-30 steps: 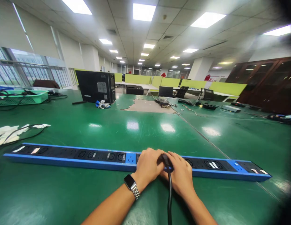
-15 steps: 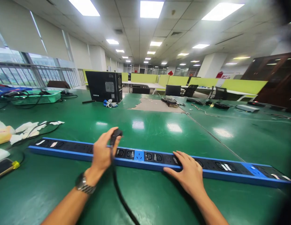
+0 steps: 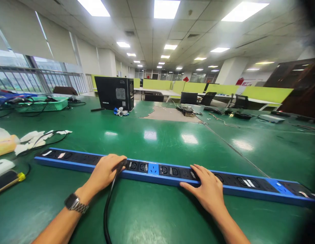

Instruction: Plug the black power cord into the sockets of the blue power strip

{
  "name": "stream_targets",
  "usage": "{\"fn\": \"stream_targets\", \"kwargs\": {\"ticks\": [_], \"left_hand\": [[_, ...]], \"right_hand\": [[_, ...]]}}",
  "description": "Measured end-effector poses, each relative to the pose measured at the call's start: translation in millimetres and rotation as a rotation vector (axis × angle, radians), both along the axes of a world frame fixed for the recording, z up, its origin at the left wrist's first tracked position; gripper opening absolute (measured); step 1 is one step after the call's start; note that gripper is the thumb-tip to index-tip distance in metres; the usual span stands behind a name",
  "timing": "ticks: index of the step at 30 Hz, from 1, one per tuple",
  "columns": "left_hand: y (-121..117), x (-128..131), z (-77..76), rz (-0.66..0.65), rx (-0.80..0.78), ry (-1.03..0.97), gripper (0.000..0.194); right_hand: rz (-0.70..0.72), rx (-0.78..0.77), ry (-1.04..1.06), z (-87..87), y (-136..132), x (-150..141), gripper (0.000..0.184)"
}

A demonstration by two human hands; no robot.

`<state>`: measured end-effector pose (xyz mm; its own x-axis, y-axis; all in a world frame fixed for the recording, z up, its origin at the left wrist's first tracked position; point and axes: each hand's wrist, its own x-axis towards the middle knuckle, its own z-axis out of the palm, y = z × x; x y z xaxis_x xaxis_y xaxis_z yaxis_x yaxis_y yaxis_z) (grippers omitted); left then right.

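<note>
Clamped on a black plug (image 3: 122, 164), the left hand (image 3: 103, 172) is at the power strip (image 3: 153, 169); the right hand (image 3: 208, 187) spans it, fingers apart. Sockets (image 3: 164, 170) upward, it runs left-right, a computer case (image 3: 113, 93) beyond.

The room is bright, lit by rows of white ceiling panels (image 3: 167, 8), with paler daylight at the windows (image 3: 12, 57) on the left. The glossy green tabletop (image 3: 152, 210) throws back patches of glare, and soft shadows lie beneath the forearms. The nearer part of the table is fairly clear; the far room looks softer. A dark blur covers the right edge, perhaps something close to the lens, and the wide view bends and stretches towards the sides.
</note>
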<state>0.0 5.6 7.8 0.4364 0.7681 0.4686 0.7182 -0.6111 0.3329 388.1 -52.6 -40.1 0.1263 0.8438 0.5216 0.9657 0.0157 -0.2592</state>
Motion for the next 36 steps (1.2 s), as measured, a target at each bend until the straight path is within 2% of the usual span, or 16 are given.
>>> {"fn": "stream_targets", "kwargs": {"ticks": [2,4,7,11,13,15,18,23,26,28,30,32,34,36], "left_hand": [[-1.9,0.3,-1.4,0.025,0.031,-0.081,0.028],[-5.5,6.0,0.7,0.110,0.102,-0.246,0.031],[-12.3,32.7,10.9,0.172,0.153,-0.396,0.034],[-17.9,89.1,18.6,-0.002,-0.005,-0.224,0.025],[-18.7,110.2,15.9,0.003,-0.061,-0.146,0.022],[-19.0,120.9,11.5,0.040,-0.072,-0.118,0.022],[-19.3,121.7,6.5,0.047,-0.084,-0.119,0.027],[-17.4,116.1,3.7,-0.022,-0.093,-0.092,0.031],[-13.4,112.8,2.5,0.000,-0.113,-0.023,0.032],[-10.7,107.5,1.6,0.022,-0.141,0.009,0.039],[-9.1,100.4,0.8,0.020,-0.131,0.039,0.053],[-9.2,94.4,-0.1,0.016,-0.084,0.099,0.062],[-10.4,91.7,-1.2,0.047,-0.046,0.171,0.062],[-11.3,92.1,-2.5,0.071,-0.033,0.215,0.061]], "right_hand": [[-0.003,0.000,0.002,-0.5,-0.1,0.2,0.077],[-0.006,-0.002,0.006,-0.7,-0.5,0.0,0.076],[-0.008,-0.008,0.009,-0.1,-0.9,-0.9,0.076],[-0.008,-0.012,0.002,1.7,-1.2,-0.9,0.074],[-0.003,-0.017,-0.002,3.4,-2.4,-0.8,0.073],[-0.002,-0.022,0.006,6.2,-5.2,-3.2,0.073],[0.078,-0.014,0.039,14.5,-10.2,-18.2,0.075],[0.458,-0.055,0.101,38.9,-3.9,-73.4,0.080],[0.617,-0.108,0.100,49.1,11.1,-104.3,0.081],[0.652,-0.128,0.066,49.0,21.2,-116.9,0.079],[0.633,-0.089,0.046,45.0,28.7,-123.6,0.068],[0.599,-0.007,0.039,42.2,32.6,-127.5,0.050],[0.566,0.095,0.050,45.0,33.0,-129.7,0.032],[0.534,0.195,0.109,53.2,30.3,-128.0,0.028]]}}
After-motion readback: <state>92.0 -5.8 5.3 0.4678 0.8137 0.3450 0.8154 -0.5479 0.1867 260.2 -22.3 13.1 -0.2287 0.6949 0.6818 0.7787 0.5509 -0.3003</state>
